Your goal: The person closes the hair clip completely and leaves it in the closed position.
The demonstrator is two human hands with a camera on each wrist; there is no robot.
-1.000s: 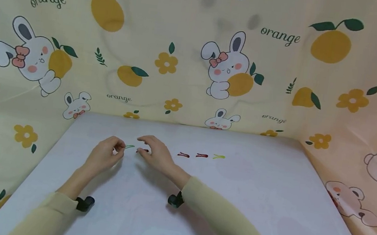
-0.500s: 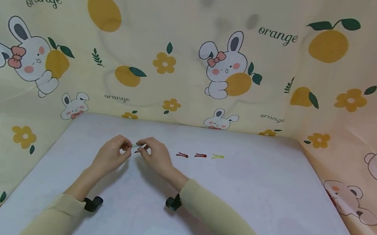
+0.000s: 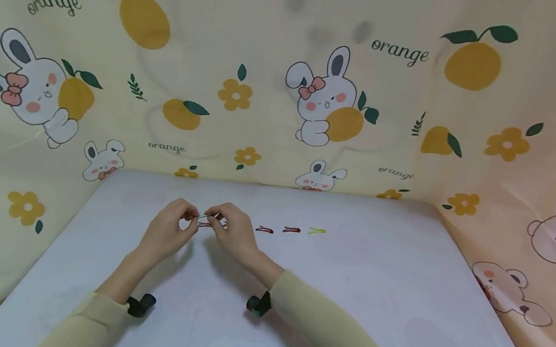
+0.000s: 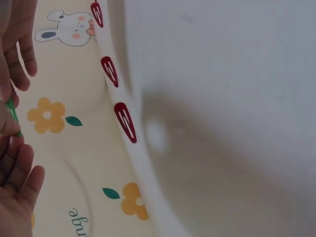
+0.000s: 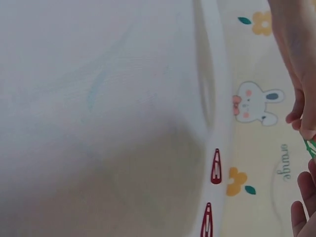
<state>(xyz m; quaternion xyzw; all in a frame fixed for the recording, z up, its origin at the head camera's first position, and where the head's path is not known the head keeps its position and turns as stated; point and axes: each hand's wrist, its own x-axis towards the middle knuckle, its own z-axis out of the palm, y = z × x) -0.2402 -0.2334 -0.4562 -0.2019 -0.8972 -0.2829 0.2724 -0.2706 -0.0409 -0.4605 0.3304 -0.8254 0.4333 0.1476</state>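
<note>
Above the back left of the white table, my left hand (image 3: 171, 227) pinches one end of a slim green hair clip (image 3: 203, 216). My right hand (image 3: 234, 231) meets it from the other side, thumb and forefinger pinching the far end. Part of the clip is hidden behind fingers; a green strip (image 4: 12, 114) of it shows in the left wrist view, and its green frame (image 5: 310, 147) shows at the edge of the right wrist view. Just below the fingertips lies a red hair clip (image 3: 204, 224), with another red one partly covered by my right hand.
Right of my hands, two red hair clips, a nearer one (image 3: 264, 229) and a farther one (image 3: 291, 230), lie in a row with a yellow hair clip (image 3: 317, 231). Behind the white table (image 3: 344, 311) hangs a cloth (image 3: 277, 21) printed with rabbits and oranges.
My left hand has carried the green hair clip rightward to my right hand, whose spread fingers have come together on it. The red clip below shows more, and the head view has turned slightly.
</note>
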